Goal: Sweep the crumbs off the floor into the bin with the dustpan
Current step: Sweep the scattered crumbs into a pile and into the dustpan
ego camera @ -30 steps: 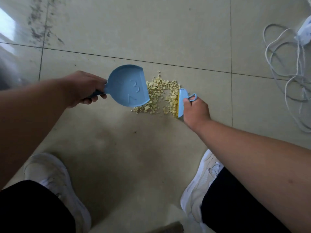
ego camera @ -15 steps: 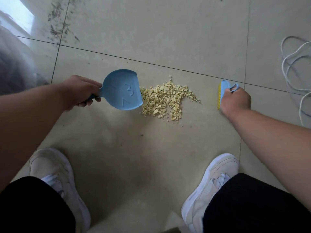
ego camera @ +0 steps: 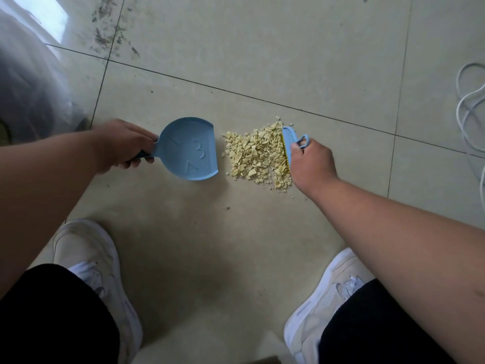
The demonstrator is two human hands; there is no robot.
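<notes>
A pile of pale yellow crumbs [ego camera: 258,157] lies on the beige tiled floor. My left hand [ego camera: 123,145] grips the handle of a small blue dustpan [ego camera: 189,149], whose open edge faces the crumbs with a narrow gap between them. The pan holds nothing that I can see. My right hand [ego camera: 311,164] holds a small blue brush [ego camera: 288,143] with yellow bristles, pressed against the right side of the pile.
A bin lined with a clear plastic bag [ego camera: 29,85] stands at the far left. White cable loops [ego camera: 469,106] lie at the right edge. My two white shoes [ego camera: 89,261] [ego camera: 328,292] stand below the pile. Dark scuff marks stain the tile at the top left.
My right hand swung the brush out to the right, away from the crumbs, then brought it back against the pile's right side. The dustpan stayed left of the pile.
</notes>
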